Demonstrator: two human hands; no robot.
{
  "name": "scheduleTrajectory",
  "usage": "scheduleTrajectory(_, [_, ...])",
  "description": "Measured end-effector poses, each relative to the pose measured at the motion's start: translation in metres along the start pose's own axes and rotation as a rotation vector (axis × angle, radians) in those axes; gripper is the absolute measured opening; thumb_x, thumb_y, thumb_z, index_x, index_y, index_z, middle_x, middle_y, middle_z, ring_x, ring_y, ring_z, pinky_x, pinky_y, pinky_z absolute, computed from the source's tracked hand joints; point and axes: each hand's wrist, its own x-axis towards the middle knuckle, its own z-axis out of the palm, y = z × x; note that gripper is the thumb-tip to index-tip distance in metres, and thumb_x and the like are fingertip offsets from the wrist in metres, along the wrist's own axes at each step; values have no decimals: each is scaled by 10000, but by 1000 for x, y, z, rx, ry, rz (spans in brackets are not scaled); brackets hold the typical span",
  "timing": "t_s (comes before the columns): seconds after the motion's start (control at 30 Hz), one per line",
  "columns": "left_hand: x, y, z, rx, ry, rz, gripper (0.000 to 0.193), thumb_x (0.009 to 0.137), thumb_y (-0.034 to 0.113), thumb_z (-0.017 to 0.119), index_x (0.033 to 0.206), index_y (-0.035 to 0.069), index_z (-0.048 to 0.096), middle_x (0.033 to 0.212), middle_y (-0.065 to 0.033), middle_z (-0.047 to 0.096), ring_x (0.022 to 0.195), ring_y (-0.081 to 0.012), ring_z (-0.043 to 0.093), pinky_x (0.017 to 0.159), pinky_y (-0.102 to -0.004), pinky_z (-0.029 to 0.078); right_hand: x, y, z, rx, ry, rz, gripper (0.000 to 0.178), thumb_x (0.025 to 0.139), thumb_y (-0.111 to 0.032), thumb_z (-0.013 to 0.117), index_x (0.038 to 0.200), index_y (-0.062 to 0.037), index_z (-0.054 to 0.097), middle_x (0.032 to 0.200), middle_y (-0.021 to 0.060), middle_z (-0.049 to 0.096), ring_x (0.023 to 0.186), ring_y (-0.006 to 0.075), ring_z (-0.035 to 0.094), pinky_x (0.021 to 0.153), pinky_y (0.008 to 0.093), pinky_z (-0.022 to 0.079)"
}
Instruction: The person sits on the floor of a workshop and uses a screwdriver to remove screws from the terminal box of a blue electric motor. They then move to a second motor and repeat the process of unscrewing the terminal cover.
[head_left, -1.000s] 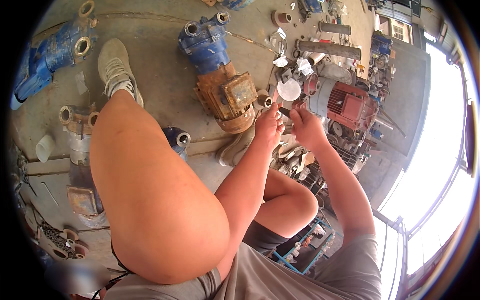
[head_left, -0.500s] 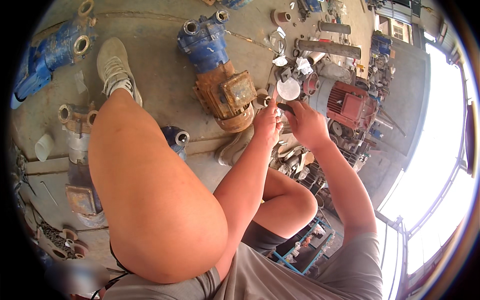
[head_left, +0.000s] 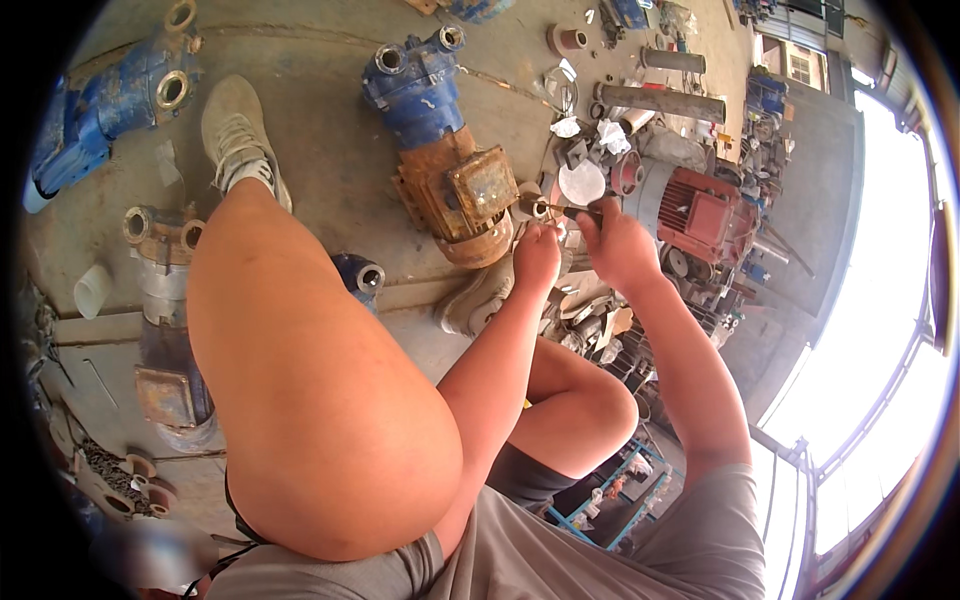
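My right hand (head_left: 618, 245) is closed round a slim dark-handled tool (head_left: 572, 211), whose exact kind I cannot make out. Its narrow end points left, toward a small brownish ring-shaped part (head_left: 531, 193) beside the rusty motor. Just below that part, my left hand (head_left: 538, 252) has its fingers curled in; what they hold, if anything, is hidden. Left of both hands lies a pump with a blue head (head_left: 415, 100) and a rusty brown motor (head_left: 455, 190) with a square terminal box.
A red-finned motor (head_left: 700, 212) lies to the right, near a pale round disc (head_left: 581, 183) and a long grey pipe (head_left: 660, 101). More blue pumps (head_left: 115, 105) lie on the left. My shoe (head_left: 235, 125) rests on the concrete floor. A blue-framed rack (head_left: 615, 490) stands lower right.
My left hand has drawn slightly down from the ring-shaped part, and its outstretched finger has curled in. The tool in my right hand now shows more of its length. The view has shifted slightly.
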Motion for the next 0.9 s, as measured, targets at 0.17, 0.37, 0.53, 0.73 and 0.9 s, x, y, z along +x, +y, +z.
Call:
scheduleTrajectory(0.17, [-26,-17,-8,109,-79,-130,218,954,15,424,986,2,639,886,-79,658,748,-127,576,657,-266,466,-4,14,9,-12,79,-130,350,1036,-376,561,1072,-42,660,906,195,740,883,428,705,772,532,548])
scheduleTrajectory(0.37, [-32,1,-8,46,-144,-222,231,1002,31,419,1093,40,631,959,-74,701,754,-126,625,651,-290,517,4,18,7,24,-84,3,349,1040,-370,544,1025,-45,671,877,173,733,854,396,708,718,505,551])
scheduleTrajectory(0.53, [-30,23,-13,33,-164,-271,241,1062,133,479,1210,57,654,976,-63,724,753,-112,645,627,-288,517,14,24,10,-291,44,-464,310,1032,-306,535,955,-29,652,810,169,694,793,382,694,673,499,537])
scheduleTrajectory(0.73, [-30,23,-16,189,-180,-177,252,1059,225,559,1108,34,717,810,-38,695,671,-86,599,586,-248,470,52,66,44,-27,-200,-262,203,996,-227,547,911,-62,629,769,164,674,746,375,688,639,507,536])
scheduleTrajectory(0.9, [-20,20,-25,163,-135,-171,265,1036,224,561,998,3,703,781,-42,667,631,-92,568,575,-250,450,19,9,3,-384,-28,-522,137,936,-154,544,974,-50,623,750,148,703,714,384,706,659,494,560])
